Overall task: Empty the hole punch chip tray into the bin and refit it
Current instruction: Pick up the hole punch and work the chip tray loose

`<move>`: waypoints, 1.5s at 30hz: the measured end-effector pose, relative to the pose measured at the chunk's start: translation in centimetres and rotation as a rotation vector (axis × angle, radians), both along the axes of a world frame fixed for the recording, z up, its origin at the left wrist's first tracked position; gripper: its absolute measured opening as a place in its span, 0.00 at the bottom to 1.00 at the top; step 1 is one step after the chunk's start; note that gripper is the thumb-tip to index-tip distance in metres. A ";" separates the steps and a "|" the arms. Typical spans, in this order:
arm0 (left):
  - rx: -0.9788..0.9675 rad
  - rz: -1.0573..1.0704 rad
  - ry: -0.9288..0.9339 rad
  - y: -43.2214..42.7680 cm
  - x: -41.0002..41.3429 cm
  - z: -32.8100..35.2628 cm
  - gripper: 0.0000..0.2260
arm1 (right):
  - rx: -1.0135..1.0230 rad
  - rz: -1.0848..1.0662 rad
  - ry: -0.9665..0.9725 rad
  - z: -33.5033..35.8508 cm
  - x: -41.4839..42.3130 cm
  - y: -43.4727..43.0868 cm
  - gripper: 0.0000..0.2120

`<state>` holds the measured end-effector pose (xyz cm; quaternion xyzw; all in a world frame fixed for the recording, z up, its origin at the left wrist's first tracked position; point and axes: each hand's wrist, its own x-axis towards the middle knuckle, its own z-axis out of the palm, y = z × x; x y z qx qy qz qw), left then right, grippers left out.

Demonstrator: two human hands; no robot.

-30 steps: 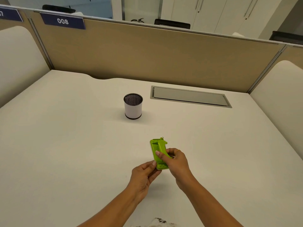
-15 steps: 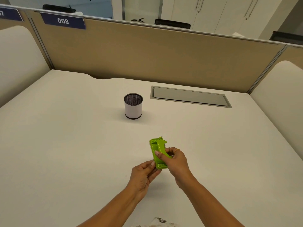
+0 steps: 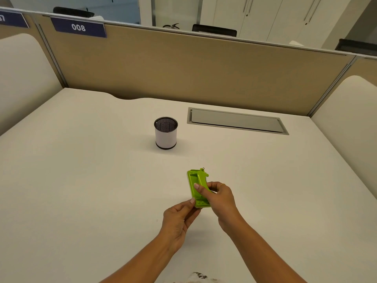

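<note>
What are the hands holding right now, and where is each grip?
The green hole punch: left hand pinches its near corner, right hand grips its middle from the right.

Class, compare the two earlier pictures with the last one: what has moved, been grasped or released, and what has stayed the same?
Almost nothing changed. Both hands keep their grip on the green punch above the desk: the left hand pinching its near end, the right hand across its middle. No clear shift shows in either. The mesh cup stands where it was.
</note>
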<state>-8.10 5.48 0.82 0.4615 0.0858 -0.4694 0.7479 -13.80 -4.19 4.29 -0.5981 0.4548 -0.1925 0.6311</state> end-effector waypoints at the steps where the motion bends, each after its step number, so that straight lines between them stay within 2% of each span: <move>1: -0.001 -0.003 0.005 0.0 -0.1 0.0 0.06 | 0.000 -0.005 0.001 0.0 0.0 0.0 0.13; 4: -0.008 -0.005 0.021 0.1 -0.1 -0.1 0.06 | 0.001 -0.019 0.016 0.0 0.0 0.0 0.16; 29: -0.057 0.022 0.081 0.4 -0.4 -0.3 0.08 | -0.074 -0.005 0.060 0.1 0.2 0.3 0.14; 34: -0.076 0.023 0.096 0.4 -0.4 0.0 0.08 | -0.126 0.009 0.081 0.3 0.3 0.3 0.17; 38: -0.073 0.005 0.096 0.3 -0.4 0.3 0.08 | -0.139 0.015 0.088 0.4 0.2 0.2 0.14; 45: -0.095 -0.039 0.085 0.5 -0.3 0.4 0.07 | -0.135 0.018 0.088 0.4 -0.2 0.1 0.15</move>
